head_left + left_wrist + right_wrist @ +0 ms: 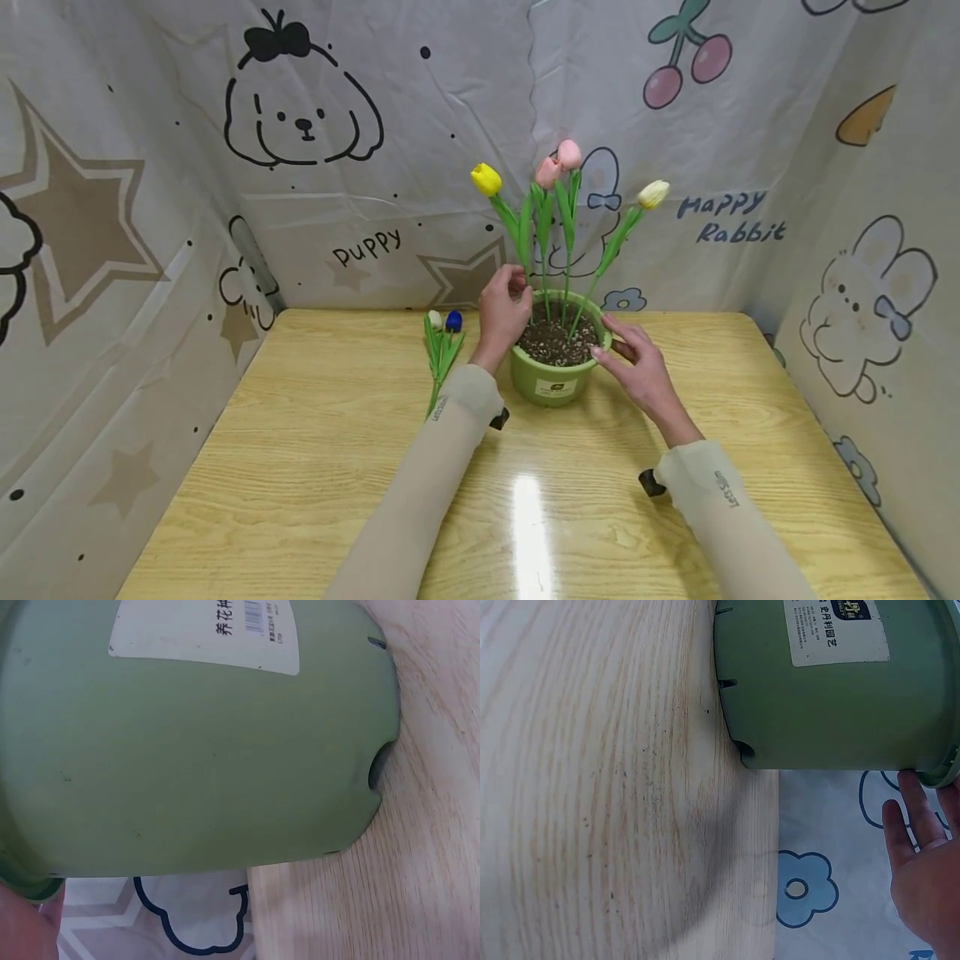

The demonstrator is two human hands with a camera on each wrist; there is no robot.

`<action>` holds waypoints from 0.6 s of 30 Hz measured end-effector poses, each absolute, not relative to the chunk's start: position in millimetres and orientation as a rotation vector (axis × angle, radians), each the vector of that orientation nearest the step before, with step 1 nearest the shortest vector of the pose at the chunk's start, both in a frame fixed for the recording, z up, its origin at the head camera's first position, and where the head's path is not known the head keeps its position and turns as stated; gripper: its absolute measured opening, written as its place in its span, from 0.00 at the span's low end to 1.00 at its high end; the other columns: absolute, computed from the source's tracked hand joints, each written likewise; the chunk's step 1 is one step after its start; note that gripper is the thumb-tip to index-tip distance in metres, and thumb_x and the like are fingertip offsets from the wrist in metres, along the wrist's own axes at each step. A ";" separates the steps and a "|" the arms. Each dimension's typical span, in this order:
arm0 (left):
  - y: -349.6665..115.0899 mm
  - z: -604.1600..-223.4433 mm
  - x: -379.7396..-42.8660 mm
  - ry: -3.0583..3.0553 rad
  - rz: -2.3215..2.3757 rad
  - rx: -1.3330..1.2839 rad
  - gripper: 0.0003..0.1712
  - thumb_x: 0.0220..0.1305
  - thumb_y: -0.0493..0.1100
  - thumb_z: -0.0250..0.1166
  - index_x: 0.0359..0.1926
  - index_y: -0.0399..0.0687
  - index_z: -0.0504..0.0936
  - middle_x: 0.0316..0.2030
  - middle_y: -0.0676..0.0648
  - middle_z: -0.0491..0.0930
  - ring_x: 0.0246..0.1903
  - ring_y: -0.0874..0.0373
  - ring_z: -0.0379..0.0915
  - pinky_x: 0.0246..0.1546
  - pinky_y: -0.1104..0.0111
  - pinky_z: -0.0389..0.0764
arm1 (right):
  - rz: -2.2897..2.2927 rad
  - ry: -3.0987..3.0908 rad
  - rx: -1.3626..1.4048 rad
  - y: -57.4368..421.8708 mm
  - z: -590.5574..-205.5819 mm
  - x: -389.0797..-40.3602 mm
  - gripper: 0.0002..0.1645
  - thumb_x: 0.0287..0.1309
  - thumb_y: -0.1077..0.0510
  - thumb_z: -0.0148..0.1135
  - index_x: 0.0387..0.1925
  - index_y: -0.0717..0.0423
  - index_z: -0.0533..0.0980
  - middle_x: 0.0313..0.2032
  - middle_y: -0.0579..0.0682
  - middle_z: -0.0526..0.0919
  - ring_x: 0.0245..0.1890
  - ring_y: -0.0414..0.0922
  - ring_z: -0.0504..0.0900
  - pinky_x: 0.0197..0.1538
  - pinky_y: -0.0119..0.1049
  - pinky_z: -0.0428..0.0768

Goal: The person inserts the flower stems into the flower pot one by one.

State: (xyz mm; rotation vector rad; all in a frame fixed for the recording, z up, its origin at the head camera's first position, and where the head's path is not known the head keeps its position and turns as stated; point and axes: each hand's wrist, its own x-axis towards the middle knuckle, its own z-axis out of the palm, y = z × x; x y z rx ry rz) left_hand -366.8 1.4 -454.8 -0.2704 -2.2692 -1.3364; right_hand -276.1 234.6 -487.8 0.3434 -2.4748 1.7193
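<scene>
A green flower pot (551,386) filled with dark soil (553,343) stands on the table in the head view. Rising from the soil are a yellow tulip (486,179), two pink tulips (569,155) and a cream tulip (654,194), which leans right. At the pot's left rim my left hand (506,312) pinches the yellow tulip's stem, its fingertips partly hidden. My right hand (637,362) holds the right side of the rim, thumb in front and fingers behind. The right wrist view shows those fingers (922,814) beneath the rim.
Left of the pot, a white tulip (435,320) and a blue tulip (453,322) lie on the wooden table (315,433), partly behind my left sleeve. A printed curtain (450,92) encloses the table's back and sides.
</scene>
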 end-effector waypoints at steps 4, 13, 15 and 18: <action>1.4 -455.3 -367.0 -2.270 -1.366 -0.252 0.17 0.68 0.36 0.67 0.56 0.38 0.81 0.45 0.43 0.85 0.45 0.51 0.84 0.51 0.64 0.85 | 1.740 -2.464 0.340 234.4 -487.3 -276.3 0.38 0.72 0.55 0.64 0.78 0.53 0.62 0.73 0.60 0.63 0.71 0.65 0.69 0.57 0.15 0.75; 1.0 -458.8 -368.3 -2.253 -1.449 -0.205 0.18 0.70 0.36 0.65 0.59 0.37 0.80 0.46 0.43 0.84 0.46 0.51 0.84 0.50 0.64 0.85 | 1.772 -2.447 0.363 234.8 -489.0 -277.1 0.39 0.72 0.57 0.63 0.79 0.53 0.61 0.74 0.60 0.62 0.72 0.65 0.69 0.57 0.15 0.75; 0.9 -458.6 -368.4 -2.255 -1.456 -0.192 0.18 0.71 0.36 0.65 0.59 0.37 0.80 0.46 0.43 0.84 0.46 0.51 0.84 0.50 0.64 0.85 | 1.768 -2.452 0.363 235.1 -488.8 -277.4 0.39 0.72 0.57 0.63 0.79 0.53 0.61 0.74 0.61 0.62 0.72 0.66 0.69 0.57 0.15 0.75; 0.5 -458.9 -368.1 -2.232 -1.506 -0.169 0.18 0.70 0.36 0.65 0.59 0.37 0.81 0.44 0.43 0.85 0.45 0.50 0.84 0.49 0.64 0.86 | 1.768 -2.453 0.357 235.0 -487.9 -277.0 0.38 0.72 0.57 0.63 0.79 0.53 0.61 0.74 0.61 0.63 0.72 0.66 0.69 0.57 0.15 0.75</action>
